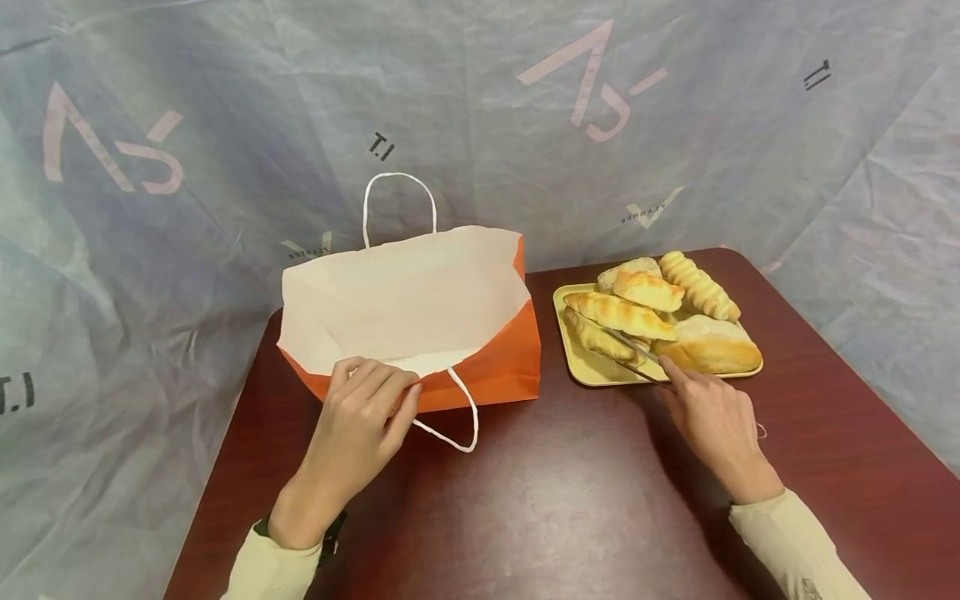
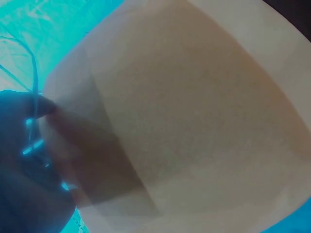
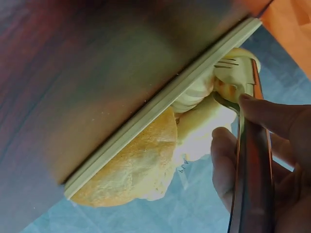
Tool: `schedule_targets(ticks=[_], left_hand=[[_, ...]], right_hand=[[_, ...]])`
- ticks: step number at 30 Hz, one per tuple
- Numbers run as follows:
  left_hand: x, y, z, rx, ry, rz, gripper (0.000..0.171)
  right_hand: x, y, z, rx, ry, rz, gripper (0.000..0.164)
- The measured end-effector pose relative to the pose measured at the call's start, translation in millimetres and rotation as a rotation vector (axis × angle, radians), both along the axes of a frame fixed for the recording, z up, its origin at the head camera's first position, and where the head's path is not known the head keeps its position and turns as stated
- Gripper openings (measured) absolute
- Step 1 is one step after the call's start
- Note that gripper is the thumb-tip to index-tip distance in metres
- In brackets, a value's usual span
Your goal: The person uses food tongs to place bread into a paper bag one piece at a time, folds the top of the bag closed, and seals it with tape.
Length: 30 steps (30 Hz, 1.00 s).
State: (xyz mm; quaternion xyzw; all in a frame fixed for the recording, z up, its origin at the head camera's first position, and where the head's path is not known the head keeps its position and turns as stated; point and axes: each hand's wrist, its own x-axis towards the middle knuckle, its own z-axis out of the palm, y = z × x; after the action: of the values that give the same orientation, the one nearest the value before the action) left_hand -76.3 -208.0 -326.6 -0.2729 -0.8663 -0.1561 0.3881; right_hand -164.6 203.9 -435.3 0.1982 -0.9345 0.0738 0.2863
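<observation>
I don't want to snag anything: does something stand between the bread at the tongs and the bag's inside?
The tray's left rim, then the bag's right side, which the bread would probably have to clear. Only table shows between tray and bag.

One bag point(image 1: 408, 292) with two handles point(image 1: 401, 174) is left of centre. Right of centre are one tray point(image 1: 581, 367), at least six breads point(image 1: 615, 314) and one pair of tongs point(image 3: 252, 174).

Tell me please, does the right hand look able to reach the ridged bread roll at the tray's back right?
Probably yes: the right hand, holding tongs, is close to the tray. A broad bun lies between, but the ridged bread roll looks uncovered from above.
</observation>
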Motion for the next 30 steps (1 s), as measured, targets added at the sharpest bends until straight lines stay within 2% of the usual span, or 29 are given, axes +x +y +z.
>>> schedule_targets(ticks=[6, 11, 19, 30], left_hand=[[1.4, 1.1, -1.7, 0.007, -0.002, 0.007, 0.009], [2.2, 1.5, -0.3, 0.002, -0.005, 0.011, 0.011], [5.2, -1.4, 0.3, 0.006, -0.003, 0.024, 0.011], [8.0, -1.1, -0.1, 0.022, -0.003, 0.025, 0.011]], right_hand=[[6.1, 1.6, 4.2, 0.006, -0.069, -0.007, 0.04], [17.3, 5.6, 5.4, -0.039, -0.055, 0.006, 0.036], [31.5, 7.7, 11.2, -0.098, -0.025, 0.007, 0.045], [39.7, 12.0, 25.1, -0.172, 0.043, 0.012, 0.051]])
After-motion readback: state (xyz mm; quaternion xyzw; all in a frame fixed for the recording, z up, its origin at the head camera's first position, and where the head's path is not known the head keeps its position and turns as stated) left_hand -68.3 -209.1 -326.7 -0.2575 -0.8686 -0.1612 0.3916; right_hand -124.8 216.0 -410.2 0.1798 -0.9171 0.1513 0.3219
